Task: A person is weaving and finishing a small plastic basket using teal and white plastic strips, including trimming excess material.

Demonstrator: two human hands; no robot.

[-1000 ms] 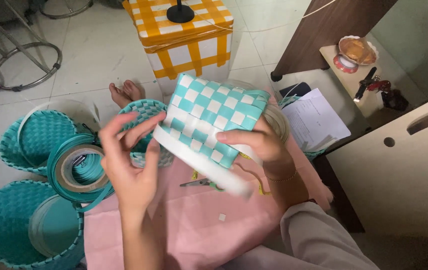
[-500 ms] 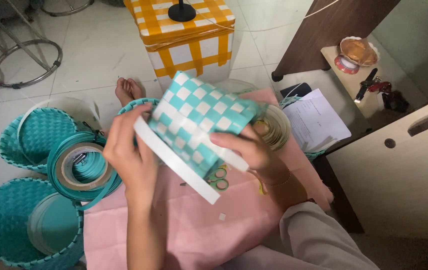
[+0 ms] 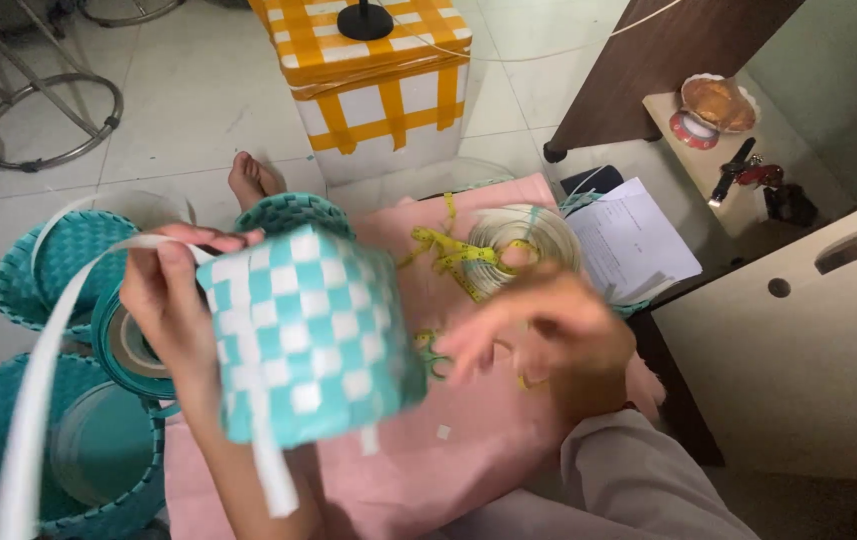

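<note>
A boxy woven basket (image 3: 309, 335) of teal and white plastic strips, checkered, is held up over the pink cloth (image 3: 469, 450), gripped by the left hand (image 3: 174, 300) at its rim. A loose white strip (image 3: 39, 400) trails down from it. The right hand (image 3: 539, 335), blurred, hovers beside it with fingers spread and empty, near a yellow tape measure (image 3: 444, 255).

— What can't you make out?
— The right hand (image 3: 539, 335) is smeared by motion blur; its fingers can't be counted. The white strip (image 3: 44, 400) runs off the bottom edge.
— And the woven basket (image 3: 309, 335)?
— Its far side is hidden, and it covers part of the left hand (image 3: 169, 300)
</note>
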